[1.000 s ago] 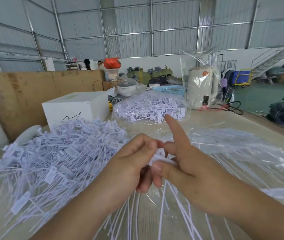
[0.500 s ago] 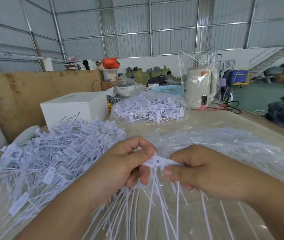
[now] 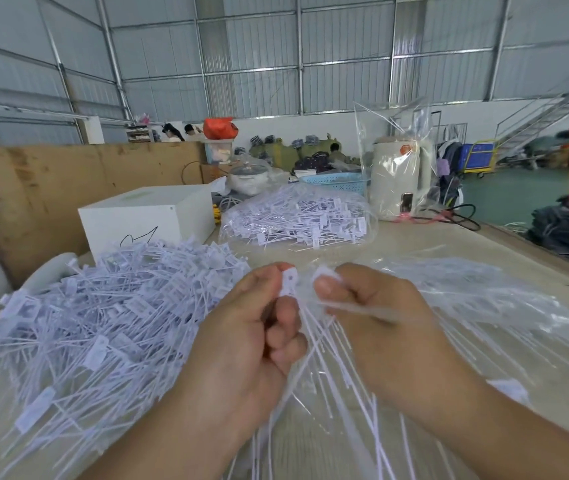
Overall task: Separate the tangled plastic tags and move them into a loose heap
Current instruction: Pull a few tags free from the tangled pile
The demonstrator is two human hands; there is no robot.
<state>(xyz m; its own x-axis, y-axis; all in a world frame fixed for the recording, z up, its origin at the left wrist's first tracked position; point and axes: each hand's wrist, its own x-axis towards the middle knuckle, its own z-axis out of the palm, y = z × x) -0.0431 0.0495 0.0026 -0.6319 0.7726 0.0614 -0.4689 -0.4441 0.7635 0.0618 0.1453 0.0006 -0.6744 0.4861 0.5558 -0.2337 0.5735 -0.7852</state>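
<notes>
Hands meet at the middle of the table (image 3: 449, 244), close to its near edge, and both are busy with white plastic tags. Left hand (image 3: 252, 344) has its fingers curled and its thumb pressing a tag (image 3: 289, 282) by the flat head, the little plate standing upright above the knuckles. Right hand (image 3: 376, 317) pinches another tag head (image 3: 326, 273) just beside it, the two heads near each other but apart, and a blurred strand crosses its knuckles. Long thin tails (image 3: 328, 368) fan down from between both hands toward the near edge. Off to the left, a loose heap of tags (image 3: 96, 317) sprawls across the table's left side. On the right, a clear plastic bag (image 3: 491, 299) lies spread out under more strands. Further back, toward the far edge, sits a second bag of tags (image 3: 297, 220), with a white box (image 3: 148, 220) to its left.
</notes>
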